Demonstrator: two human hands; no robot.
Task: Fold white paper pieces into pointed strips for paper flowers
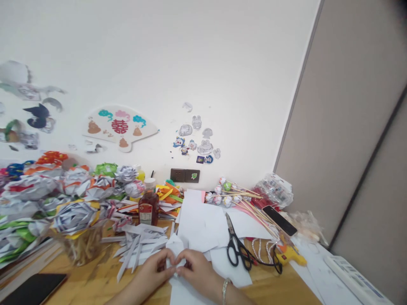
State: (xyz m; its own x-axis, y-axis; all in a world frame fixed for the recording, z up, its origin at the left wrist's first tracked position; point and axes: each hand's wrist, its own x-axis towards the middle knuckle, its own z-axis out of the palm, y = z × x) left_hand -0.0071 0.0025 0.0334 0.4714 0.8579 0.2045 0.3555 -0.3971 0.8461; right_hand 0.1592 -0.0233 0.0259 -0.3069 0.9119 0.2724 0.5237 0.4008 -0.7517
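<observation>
A small folded piece of white paper (pixel 174 245) is pinched between my two hands low in the middle of the view. My left hand (pixel 159 266) grips its left side, thumb and fingers curled together. From the right, my right hand (pixel 194 267), with a bracelet at the wrist, holds the same paper, and the thumbs meet near its lower end. White sheets (pixel 203 224) lie under and behind the hands. A pile of folded white paper strips (pixel 143 241) is to the left. Black-handled scissors (pixel 237 245) rest on paper at the right.
Paper flowers (pixel 76 218) crowd the left, some in a clear container. A brown bottle (pixel 148 203) stands behind the strips. A yellow glue gun (pixel 291 255), a phone (pixel 280 220) and wooden sticks (pixel 259 214) lie right. A dark flat device (pixel 34 289) is front left.
</observation>
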